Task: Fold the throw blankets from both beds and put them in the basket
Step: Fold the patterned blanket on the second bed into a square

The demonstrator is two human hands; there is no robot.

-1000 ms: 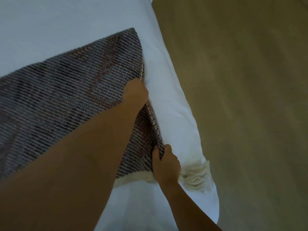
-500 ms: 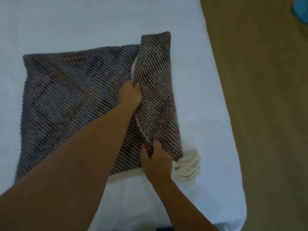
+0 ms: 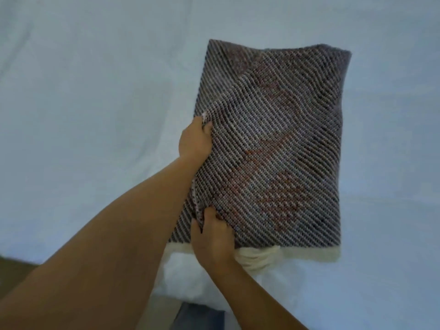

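**Step in hand:** folding. The throw blanket (image 3: 273,151) lies on the white bed sheet (image 3: 95,91), right of centre in the frame. It forms a thick upright rectangle of several layers, with a cream fringe (image 3: 257,257) along its lower edge. On this evidence the fold looks well advanced. No basket is in view.

**Left hand** (image 3: 196,139): the arm reaches in from the lower left, nearly straight. The hand meets the blanket's left edge about midway up, fingers curled round the top layer and grasping it.

**Right hand** (image 3: 213,239): the forearm enters from the bottom right. The hand sits at the blanket's lower left corner, thumb outside the edge and fingers on the top face, pinching the layers together.

Both hands hold the same edge, one above the other.

**Next move, as judged:** lay this edge square on the layers beneath and press it flat, or make one further fold across. After that, lift the bundle with support underneath.

**Risk:** the knit looks soft and bulky. The top layer stands slightly proud near the left hand and could slide out of line.
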